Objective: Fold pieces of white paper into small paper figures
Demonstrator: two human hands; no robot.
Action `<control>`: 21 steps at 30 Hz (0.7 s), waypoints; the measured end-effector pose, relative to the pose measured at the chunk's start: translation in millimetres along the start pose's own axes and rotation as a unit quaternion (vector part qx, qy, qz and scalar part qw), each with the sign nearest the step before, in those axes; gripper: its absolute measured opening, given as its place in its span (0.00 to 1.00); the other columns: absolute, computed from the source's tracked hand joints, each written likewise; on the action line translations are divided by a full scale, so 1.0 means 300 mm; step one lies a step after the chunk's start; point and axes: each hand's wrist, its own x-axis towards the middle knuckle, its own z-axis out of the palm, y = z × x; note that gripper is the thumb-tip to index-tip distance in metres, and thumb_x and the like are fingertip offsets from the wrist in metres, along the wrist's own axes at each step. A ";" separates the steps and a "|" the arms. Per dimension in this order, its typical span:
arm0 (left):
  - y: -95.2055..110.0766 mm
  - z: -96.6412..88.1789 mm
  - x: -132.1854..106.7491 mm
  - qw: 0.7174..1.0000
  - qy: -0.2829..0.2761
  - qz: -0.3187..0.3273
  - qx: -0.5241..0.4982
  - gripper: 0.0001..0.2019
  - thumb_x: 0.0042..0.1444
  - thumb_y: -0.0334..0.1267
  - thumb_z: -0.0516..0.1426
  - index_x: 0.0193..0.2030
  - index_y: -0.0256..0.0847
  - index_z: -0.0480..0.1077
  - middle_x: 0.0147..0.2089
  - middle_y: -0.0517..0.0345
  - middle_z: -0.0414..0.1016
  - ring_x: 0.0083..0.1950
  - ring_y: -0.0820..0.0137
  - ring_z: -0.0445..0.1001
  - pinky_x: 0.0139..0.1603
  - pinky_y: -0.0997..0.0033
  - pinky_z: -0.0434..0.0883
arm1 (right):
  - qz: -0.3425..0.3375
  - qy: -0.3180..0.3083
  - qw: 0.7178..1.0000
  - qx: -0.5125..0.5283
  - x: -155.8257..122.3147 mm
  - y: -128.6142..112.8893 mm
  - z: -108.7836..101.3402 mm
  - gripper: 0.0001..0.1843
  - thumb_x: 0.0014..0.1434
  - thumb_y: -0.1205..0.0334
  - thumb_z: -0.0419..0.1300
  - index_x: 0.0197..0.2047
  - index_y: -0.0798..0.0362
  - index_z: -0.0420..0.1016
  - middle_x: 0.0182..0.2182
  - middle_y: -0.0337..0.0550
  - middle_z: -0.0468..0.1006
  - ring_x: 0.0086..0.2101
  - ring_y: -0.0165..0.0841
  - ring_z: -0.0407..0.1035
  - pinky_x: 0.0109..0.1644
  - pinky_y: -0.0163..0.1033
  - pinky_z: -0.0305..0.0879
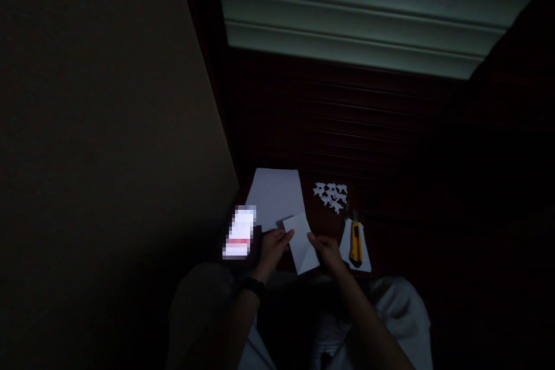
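Observation:
Between my two hands is a creased piece of white paper (300, 241), tilted, with diagonal fold lines near its lower end. My left hand (274, 244) pinches its left edge, thumb on top. On the opposite edge, my right hand (326, 247) grips it the same way; the fingers beneath are hidden. Just beyond lies a larger white sheet or stack of paper (277, 193). To the right, a yellow and black utility knife (355, 245) rests on smaller white paper pieces (366, 257).
Several small folded paper shapes (332, 193) lie grouped at the table's back right. A lit, blurred phone screen (240, 232) is at the left edge. A wall (130, 98) rises close on the left, and a slatted panel (347, 17) stands behind the dark table.

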 end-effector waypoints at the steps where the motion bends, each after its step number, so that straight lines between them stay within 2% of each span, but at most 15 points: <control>1: -0.004 -0.003 0.002 1.000 0.003 0.002 0.001 0.18 0.40 0.48 0.61 0.32 0.33 0.71 0.34 0.47 0.76 0.34 0.63 0.75 0.29 0.70 0.71 | -0.002 -0.004 1.000 0.000 -0.001 -0.001 -0.003 0.21 0.43 0.46 0.60 0.17 0.58 0.69 0.16 0.36 0.66 0.19 0.25 0.56 0.24 0.31 0.51; 9: 0.004 0.002 -0.002 1.000 0.021 0.000 0.001 0.20 0.42 0.51 0.59 0.30 0.33 0.71 0.32 0.49 0.76 0.31 0.64 0.74 0.26 0.71 0.71 | -0.026 0.014 0.999 -0.024 -0.002 0.007 0.000 0.22 0.44 0.47 0.60 0.14 0.56 0.65 0.13 0.33 0.61 0.18 0.24 0.52 0.24 0.31 0.49; 15: 0.004 0.001 -0.002 0.999 0.034 0.021 0.008 0.19 0.42 0.52 0.58 0.28 0.34 0.71 0.30 0.52 0.76 0.29 0.66 0.74 0.26 0.72 0.70 | -0.035 -0.011 0.999 -0.038 -0.007 -0.002 -0.002 0.21 0.45 0.47 0.59 0.14 0.56 0.65 0.14 0.33 0.59 0.19 0.24 0.51 0.24 0.31 0.49; 21: -0.003 -0.002 0.003 0.999 0.038 0.016 0.015 0.19 0.42 0.52 0.58 0.28 0.34 0.71 0.30 0.52 0.76 0.30 0.66 0.74 0.26 0.73 0.70 | -0.027 -0.008 0.998 -0.050 -0.003 0.007 -0.005 0.22 0.44 0.46 0.59 0.15 0.57 0.66 0.14 0.34 0.61 0.19 0.24 0.52 0.24 0.31 0.49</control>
